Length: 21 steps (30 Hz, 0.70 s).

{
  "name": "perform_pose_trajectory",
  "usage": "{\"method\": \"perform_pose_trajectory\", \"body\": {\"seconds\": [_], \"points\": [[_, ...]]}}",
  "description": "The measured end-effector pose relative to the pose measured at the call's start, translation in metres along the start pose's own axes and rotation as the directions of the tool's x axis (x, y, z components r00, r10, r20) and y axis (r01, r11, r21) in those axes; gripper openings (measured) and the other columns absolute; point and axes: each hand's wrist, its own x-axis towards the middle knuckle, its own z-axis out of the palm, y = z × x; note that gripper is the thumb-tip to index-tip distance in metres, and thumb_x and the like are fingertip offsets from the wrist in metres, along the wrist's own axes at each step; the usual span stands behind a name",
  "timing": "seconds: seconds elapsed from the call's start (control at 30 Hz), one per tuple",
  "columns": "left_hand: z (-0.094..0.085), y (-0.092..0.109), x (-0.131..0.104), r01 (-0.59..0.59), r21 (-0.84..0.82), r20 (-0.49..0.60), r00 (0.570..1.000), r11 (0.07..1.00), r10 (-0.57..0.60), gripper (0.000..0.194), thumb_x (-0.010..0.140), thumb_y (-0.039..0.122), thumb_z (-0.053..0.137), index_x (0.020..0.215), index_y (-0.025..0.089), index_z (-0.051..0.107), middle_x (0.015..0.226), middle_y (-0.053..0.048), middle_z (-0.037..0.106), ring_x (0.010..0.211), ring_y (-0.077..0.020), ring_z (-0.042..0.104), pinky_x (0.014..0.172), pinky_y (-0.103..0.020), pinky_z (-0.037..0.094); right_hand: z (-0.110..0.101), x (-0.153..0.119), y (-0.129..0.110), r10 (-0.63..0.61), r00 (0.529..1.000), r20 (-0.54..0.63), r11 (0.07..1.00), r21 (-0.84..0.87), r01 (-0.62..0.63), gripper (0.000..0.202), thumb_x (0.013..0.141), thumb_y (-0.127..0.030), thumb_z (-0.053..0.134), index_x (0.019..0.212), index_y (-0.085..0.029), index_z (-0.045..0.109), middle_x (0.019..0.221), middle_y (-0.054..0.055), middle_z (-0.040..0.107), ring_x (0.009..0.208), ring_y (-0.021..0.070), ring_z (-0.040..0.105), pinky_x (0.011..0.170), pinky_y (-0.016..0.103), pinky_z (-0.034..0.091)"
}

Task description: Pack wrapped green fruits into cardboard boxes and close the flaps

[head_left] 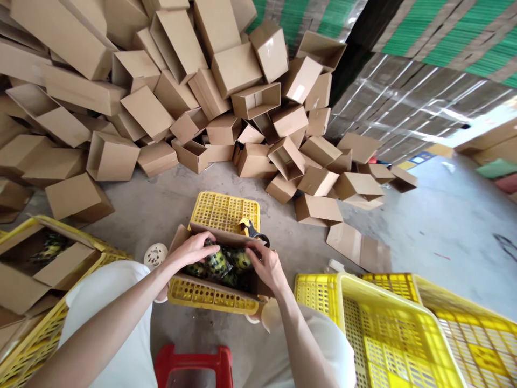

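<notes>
A narrow cardboard box [255, 284] stands open before me, holding several round green, yellow and black patterned balls in clear plastic. At its left end my left hand [197, 250] reaches in, its thumb and fingers closed around the top of a bagged ball [218, 263]. My right hand [265, 263] is over the right end, fingers apart and bent down beside another bagged ball [241, 261]; its fingertips are partly hidden. Under the box is an upturned yellow crate [214, 297]. A yellow and black tape dispenser [251, 229] lies on it, just behind the box.
Empty cardboard boxes [258, 102] are heaped across the far floor. Yellow crates [363, 318] stand at my right. On my left, another yellow crate [109, 253] holds an open carton [76, 269] with bagged items. A red stool [194, 361] is between my legs.
</notes>
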Motion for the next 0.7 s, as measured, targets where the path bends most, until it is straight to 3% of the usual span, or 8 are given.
{"method": "perform_pose_trajectory", "body": {"seconds": [0.1, 0.17, 0.27, 0.4, 0.53, 0.63, 0.7], "points": [[0.005, 0.0, -0.001, 0.008, -0.063, 0.021, 1.0, 0.998, -0.007, 0.071, 0.087, 0.06, 0.065, 0.145, 0.02, 0.052, 0.128, -0.015, 0.074, 0.107, -0.0291, 0.074, 0.075, -0.033, 0.061, 0.0, 0.002, -0.003, 0.072, 0.995, 0.076, 0.946, 0.311, -0.092, 0.04, 0.098, -0.054, 0.061, 0.115, -0.022, 0.076, 0.114, 0.009, 0.08, 0.106, 0.0273, 0.075, 0.088, 0.04, 0.063], [0.004, -0.002, 0.001, -0.061, 0.016, 0.005, 0.998, 0.998, 0.061, 0.066, 0.088, 0.058, 0.066, 0.142, 0.02, 0.058, 0.132, -0.015, 0.073, 0.117, -0.0296, 0.072, 0.094, -0.036, 0.058, 0.0, 0.002, -0.003, 0.093, 0.994, 0.063, 0.929, 0.354, -0.109, 0.044, 0.096, -0.058, 0.062, 0.113, -0.02, 0.077, 0.114, 0.009, 0.079, 0.108, 0.0275, 0.074, 0.088, 0.04, 0.063], [-0.003, -0.006, 0.005, -0.171, 0.174, -0.066, 0.981, 0.97, 0.184, 0.045, 0.091, 0.054, 0.063, 0.122, 0.023, 0.072, 0.134, -0.01, 0.074, 0.127, -0.0303, 0.067, 0.109, -0.037, 0.049, -0.002, 0.002, -0.001, 0.059, 0.998, -0.016, 0.983, 0.172, -0.055, 0.036, 0.096, -0.051, 0.063, 0.106, -0.02, 0.079, 0.108, 0.008, 0.081, 0.101, 0.0268, 0.075, 0.094, 0.041, 0.06], [-0.012, -0.004, 0.003, -0.224, 0.308, -0.159, 0.946, 0.925, 0.282, 0.036, 0.095, 0.046, 0.058, 0.117, 0.023, 0.074, 0.126, -0.009, 0.078, 0.116, -0.0284, 0.072, 0.104, -0.037, 0.052, -0.007, -0.003, -0.001, -0.05, 0.983, -0.177, 0.999, -0.031, 0.045, 0.031, 0.1, -0.043, 0.056, 0.108, -0.022, 0.078, 0.106, 0.009, 0.081, 0.096, 0.0267, 0.075, 0.094, 0.04, 0.058], [-0.027, 0.004, -0.009, -0.297, 0.365, -0.319, 0.85, 0.882, 0.419, 0.034, 0.1, 0.043, 0.049, 0.113, 0.023, 0.073, 0.118, -0.009, 0.079, 0.101, -0.0244, 0.075, 0.095, -0.034, 0.055, -0.019, -0.01, 0.002, -0.144, 0.919, -0.368, 0.985, -0.145, 0.096, 0.032, 0.102, -0.043, 0.052, 0.113, -0.023, 0.074, 0.114, 0.012, 0.077, 0.105, 0.0278, 0.072, 0.099, 0.042, 0.057], [-0.044, -0.003, -0.02, -0.283, 0.413, -0.451, 0.762, 0.866, 0.464, 0.034, 0.1, 0.043, 0.047, 0.111, 0.023, 0.072, 0.113, -0.009, 0.077, 0.1, -0.0245, 0.073, 0.094, -0.035, 0.056, -0.031, -0.021, 0.015, -0.048, 0.891, -0.452, 0.994, -0.113, -0.004, 0.039, 0.1, -0.051, 0.05, 0.112, -0.021, 0.072, 0.115, 0.015, 0.074, 0.093, 0.0258, 0.072, 0.084, 0.04, 0.061], [-0.052, -0.017, -0.027, -0.233, 0.43, -0.503, 0.741, 0.872, 0.445, 0.032, 0.097, 0.042, 0.049, 0.11, 0.023, 0.071, 0.116, -0.01, 0.076, 0.109, -0.0268, 0.071, 0.099, -0.039, 0.055, -0.036, -0.034, 0.028, 0.06, 0.889, -0.454, 0.991, -0.078, -0.107, 0.043, 0.096, -0.058, 0.053, 0.107, -0.021, 0.071, 0.105, 0.013, 0.075, 0.082, 0.0248, 0.073, 0.078, 0.041, 0.062]]}}
